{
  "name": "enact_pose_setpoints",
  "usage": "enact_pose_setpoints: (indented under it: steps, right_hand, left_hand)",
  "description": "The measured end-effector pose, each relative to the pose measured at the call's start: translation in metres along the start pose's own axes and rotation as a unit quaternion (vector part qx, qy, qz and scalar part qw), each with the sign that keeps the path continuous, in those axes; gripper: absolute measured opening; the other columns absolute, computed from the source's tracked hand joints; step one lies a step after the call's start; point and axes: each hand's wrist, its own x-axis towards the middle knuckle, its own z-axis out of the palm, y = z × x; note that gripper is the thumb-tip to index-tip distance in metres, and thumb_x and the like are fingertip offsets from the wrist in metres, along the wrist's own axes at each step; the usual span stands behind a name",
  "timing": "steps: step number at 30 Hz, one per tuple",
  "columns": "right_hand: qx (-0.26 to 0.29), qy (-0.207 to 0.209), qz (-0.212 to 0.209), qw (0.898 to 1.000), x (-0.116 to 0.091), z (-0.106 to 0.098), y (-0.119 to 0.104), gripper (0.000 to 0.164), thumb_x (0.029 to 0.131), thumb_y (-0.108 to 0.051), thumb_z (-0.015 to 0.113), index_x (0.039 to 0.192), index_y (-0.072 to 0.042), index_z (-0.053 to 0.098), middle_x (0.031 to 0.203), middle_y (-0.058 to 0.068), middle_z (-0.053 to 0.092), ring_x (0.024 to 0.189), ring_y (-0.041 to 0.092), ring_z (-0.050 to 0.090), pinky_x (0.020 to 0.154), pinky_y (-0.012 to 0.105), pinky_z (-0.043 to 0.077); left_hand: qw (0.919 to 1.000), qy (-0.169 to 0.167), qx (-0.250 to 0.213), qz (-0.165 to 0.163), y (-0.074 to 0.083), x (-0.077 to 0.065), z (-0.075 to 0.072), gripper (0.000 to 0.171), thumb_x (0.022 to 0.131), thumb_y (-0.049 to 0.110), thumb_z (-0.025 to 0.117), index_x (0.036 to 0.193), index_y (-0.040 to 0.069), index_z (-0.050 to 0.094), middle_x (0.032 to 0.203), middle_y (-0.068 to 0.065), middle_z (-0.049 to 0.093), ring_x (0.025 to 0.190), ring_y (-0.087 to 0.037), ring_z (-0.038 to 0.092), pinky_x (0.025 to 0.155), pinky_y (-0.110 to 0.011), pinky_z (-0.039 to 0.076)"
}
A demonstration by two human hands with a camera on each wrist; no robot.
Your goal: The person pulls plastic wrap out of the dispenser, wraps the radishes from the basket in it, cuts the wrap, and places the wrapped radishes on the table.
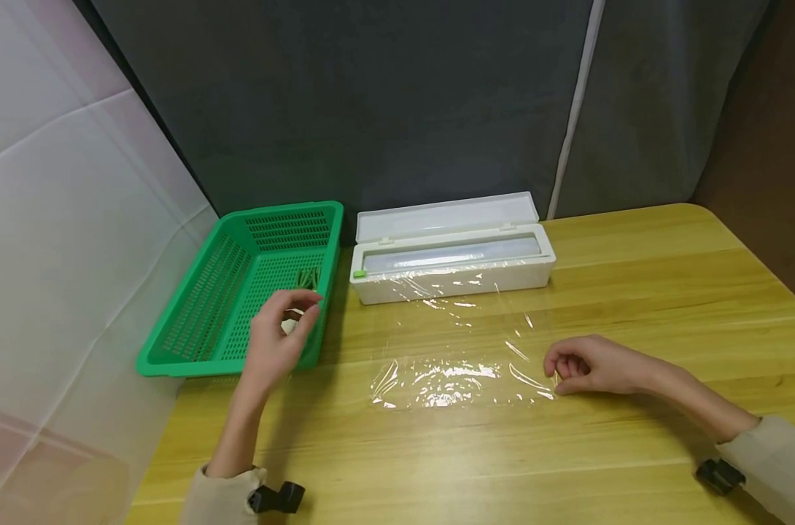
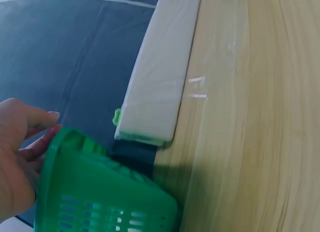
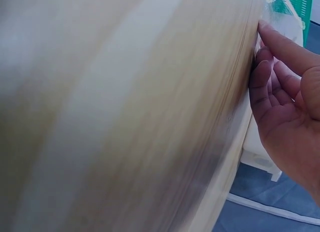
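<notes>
A sheet of clear plastic wrap (image 1: 450,383) lies on the wooden table, drawn forward from a white dispenser box (image 1: 456,277) whose lid stands raised. My left hand (image 1: 276,339) hovers over the right side of a green basket (image 1: 240,226), thumb and fingers bent with a gap between them. A bundle of thin green stems (image 1: 308,278) lies inside the basket; something whitish (image 1: 289,326) shows through the hand's gap. At the wrap's front right corner is my right hand (image 1: 597,367), fingers loosely curled and fingertips right at the film's edge.
A small green slider (image 1: 359,274) sits at the dispenser's left end. Behind the table (image 1: 666,292) hangs a dark grey curtain (image 1: 371,102). A pale sheet (image 1: 89,219) stands along the left, beside the basket.
</notes>
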Motion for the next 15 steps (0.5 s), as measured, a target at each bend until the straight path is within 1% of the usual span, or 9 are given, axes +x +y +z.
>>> enact_pose_setpoints:
  steps: [5, 10, 15]
  right_hand:
    - [0.006, -0.003, 0.008, 1.000, 0.000, 0.000, 0.000, 0.018, 0.090, -0.023, 0.079, 0.099, -0.015, 0.066, 0.078, -0.008, 0.055, 0.067, 0.003, 0.050, 0.057, 0.021, 0.046]
    - [0.009, -0.005, 0.015, 1.000, -0.001, 0.000, -0.001, 0.018, 0.089, -0.023, 0.079, 0.099, -0.015, 0.066, 0.078, -0.008, 0.055, 0.068, 0.003, 0.050, 0.058, 0.021, 0.046]
    - [0.005, -0.001, 0.003, 1.000, 0.000, -0.001, -0.001, 0.017, 0.090, -0.021, 0.079, 0.099, -0.015, 0.066, 0.078, -0.009, 0.055, 0.068, 0.003, 0.051, 0.058, 0.021, 0.046]
  left_hand:
    - [0.9996, 0.019, 0.016, -0.015, -0.011, 0.004, -0.005, 0.014, 0.098, 0.000, 0.063, 0.110, -0.002, 0.070, 0.102, -0.013, 0.065, 0.092, -0.011, 0.056, 0.079, -0.016, 0.046]
    - [0.9988, 0.025, 0.025, -0.033, -0.020, 0.008, -0.010, 0.015, 0.098, 0.000, 0.062, 0.112, -0.004, 0.068, 0.104, -0.016, 0.063, 0.093, -0.012, 0.055, 0.077, -0.016, 0.045]
    - [0.9972, 0.029, 0.039, -0.057, -0.026, 0.013, -0.014, 0.017, 0.099, 0.002, 0.061, 0.114, -0.003, 0.068, 0.107, -0.016, 0.063, 0.094, -0.010, 0.054, 0.076, -0.017, 0.044]
